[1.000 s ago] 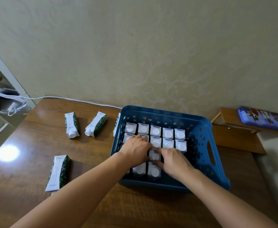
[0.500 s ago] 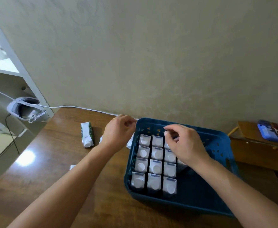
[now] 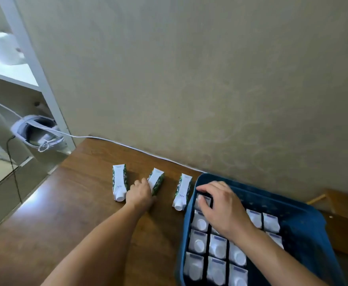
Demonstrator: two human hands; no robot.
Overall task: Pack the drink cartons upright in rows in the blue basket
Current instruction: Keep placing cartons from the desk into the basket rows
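The blue basket (image 3: 296,205) stands at the lower right on the wooden table, with several white-topped drink cartons (image 3: 217,247) upright in rows inside. Three green-and-white cartons lie on their sides to its left: a left carton (image 3: 119,183), a middle carton (image 3: 156,180) and a right carton (image 3: 182,190) beside the basket wall. My left hand (image 3: 140,195) grips the near end of the middle carton. My right hand (image 3: 222,209) hovers over the basket's far left corner, fingers curled on top of an upright carton (image 3: 203,202) there.
A white cable (image 3: 111,141) runs along the wall at the table's back edge. A white shelf unit (image 3: 31,83) with a shoe (image 3: 37,135) stands at the left. A low wooden stand (image 3: 342,203) sits right of the basket.
My left hand moved from the basket's corner out to the middle lying carton and took hold of it. My right hand shifted left toward the basket's far left corner. The view swung left.
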